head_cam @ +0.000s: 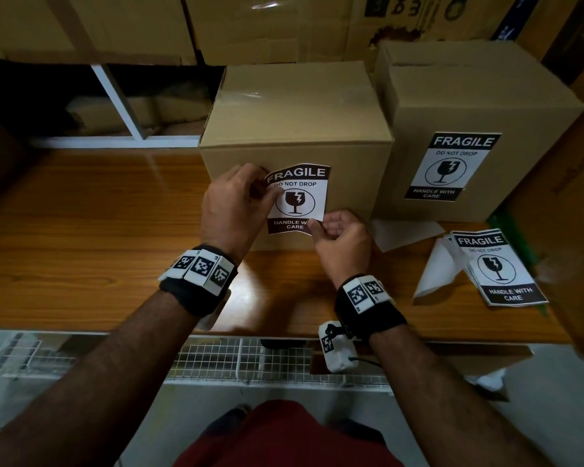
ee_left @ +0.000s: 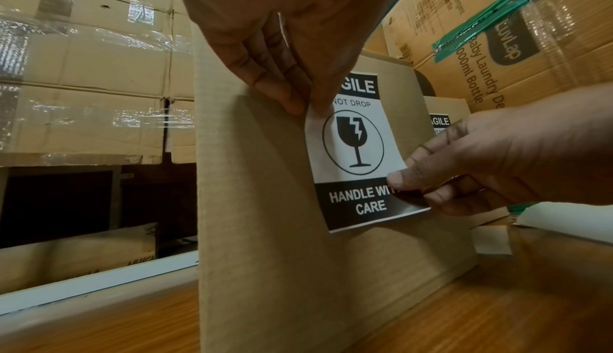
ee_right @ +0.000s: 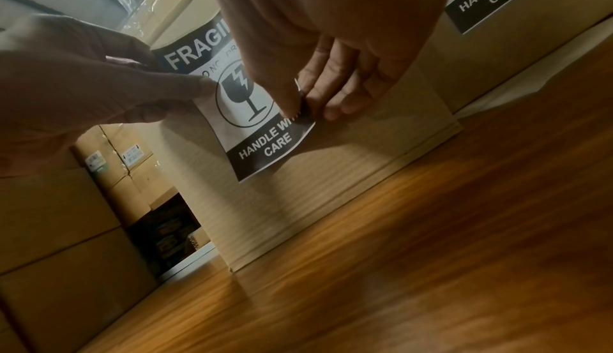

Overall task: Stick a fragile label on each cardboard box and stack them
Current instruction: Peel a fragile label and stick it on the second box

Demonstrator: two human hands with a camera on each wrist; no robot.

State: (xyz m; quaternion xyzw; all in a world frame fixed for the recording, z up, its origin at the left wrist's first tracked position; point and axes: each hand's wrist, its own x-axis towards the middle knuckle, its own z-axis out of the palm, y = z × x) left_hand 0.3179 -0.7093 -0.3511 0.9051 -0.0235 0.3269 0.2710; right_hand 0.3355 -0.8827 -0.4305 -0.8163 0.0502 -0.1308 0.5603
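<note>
The left hand pinches the upper left edge of a fragile label between thumb and fingers; the right hand pinches the same label at its lower right edge, thumb in front and fingers behind it. Both hands so grasp the label and hold it in front of the near face of a cardboard box; the paper is curved, and its lower corner stands away from the cardboard in the right wrist view; if the upper part already touches the box, I cannot tell.

This box stands on a wooden table, its top closed with clear tape; just beside it on the right stands a second cardboard box, which already carries a flat fragile label on its front face. The two boxes are side by side, not stacked.

On the table at the right, near the second box, lies a small pile of labels; white pieces of paper lie between that pile and the boxes. Behind the table are more big cartons on white shelving. Each wrist wears a black band with square printed markers.
</note>
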